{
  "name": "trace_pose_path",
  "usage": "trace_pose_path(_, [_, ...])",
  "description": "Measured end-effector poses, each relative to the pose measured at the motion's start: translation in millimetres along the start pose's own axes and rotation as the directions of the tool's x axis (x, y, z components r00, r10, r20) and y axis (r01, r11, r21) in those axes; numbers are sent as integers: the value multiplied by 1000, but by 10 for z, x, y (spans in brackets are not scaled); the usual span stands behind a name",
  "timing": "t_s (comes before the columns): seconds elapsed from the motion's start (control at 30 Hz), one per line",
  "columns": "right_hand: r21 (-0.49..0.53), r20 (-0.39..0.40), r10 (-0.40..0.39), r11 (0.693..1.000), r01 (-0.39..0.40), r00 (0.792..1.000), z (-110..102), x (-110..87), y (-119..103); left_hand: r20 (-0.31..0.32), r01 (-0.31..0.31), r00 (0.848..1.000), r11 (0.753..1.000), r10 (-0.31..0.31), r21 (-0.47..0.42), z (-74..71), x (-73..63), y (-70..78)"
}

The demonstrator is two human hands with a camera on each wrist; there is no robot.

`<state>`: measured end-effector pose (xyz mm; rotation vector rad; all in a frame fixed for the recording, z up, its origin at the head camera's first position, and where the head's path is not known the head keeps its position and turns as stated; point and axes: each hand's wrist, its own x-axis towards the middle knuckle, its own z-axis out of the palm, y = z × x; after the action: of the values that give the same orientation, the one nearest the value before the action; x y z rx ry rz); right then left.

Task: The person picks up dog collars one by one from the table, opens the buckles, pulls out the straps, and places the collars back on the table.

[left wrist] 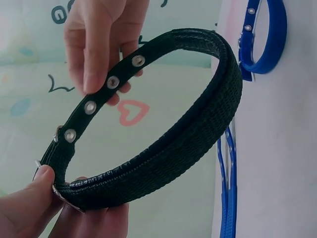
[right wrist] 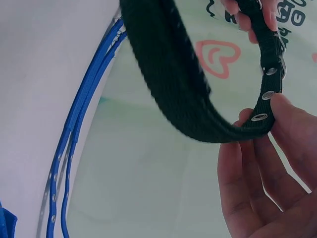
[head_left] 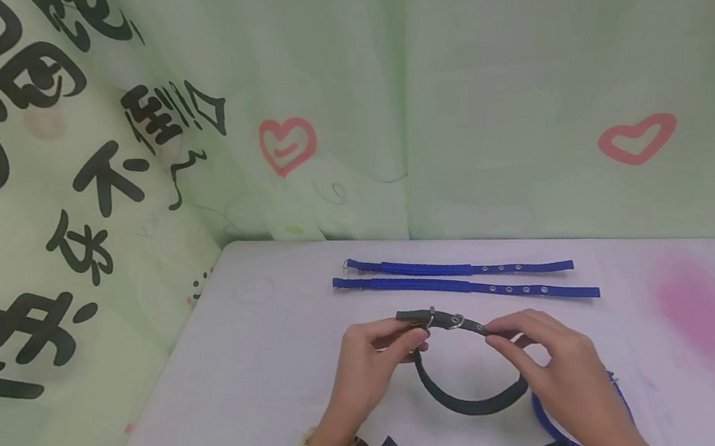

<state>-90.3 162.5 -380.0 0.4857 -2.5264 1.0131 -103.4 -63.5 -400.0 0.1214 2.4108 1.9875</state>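
A dark pet collar (head_left: 467, 406) with a padded band is bent into a loop above the table, its strap running through the buckle. My left hand (head_left: 367, 369) pinches it at the buckle end, thumb on the strap beside the metal fittings. With thumb and fingers, my right hand (head_left: 559, 361) pinches the strap where the metal eyelets are. Several eyelets show along the collar (left wrist: 195, 136) in the left wrist view. Seen from the right wrist, the padded part of the collar (right wrist: 166, 94) hangs across the upper middle.
Two blue collars (head_left: 426, 268) (head_left: 420, 286) lie straight, side by side, toward the back of the white table (head_left: 260, 346). Another blue collar (head_left: 550, 420), looped, lies partly hidden behind my right forearm. A green curtain (head_left: 506, 122) with drawn hearts and writing hangs behind.
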Motion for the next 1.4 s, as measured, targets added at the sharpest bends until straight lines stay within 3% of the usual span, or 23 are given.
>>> trace_pose_path(0.2, [-11,-24,-13,1000,12,1000,-52,-16,63,-31,1,1000,999,-2,-37,-70,14,12])
trace_pose_path(0.47, [7,11,24,1000,-24,1000,-76,-48,129,-73,21,997,998,-25,-54,-100,18,20])
trace_pose_path(0.8, [45,-36,33,999,-32,999,-110,-110,224,-115,47,991,991,-62,-127,-149,41,11])
trace_pose_path(1.27, [58,-17,109,992,-108,994,-122,-167,312,-162,15,986,989,-39,-147,-149,29,-10])
trace_pose_path(1.4, [49,13,163,985,-164,986,-134,-172,351,-161,14,986,990,-37,-140,-149,22,-10])
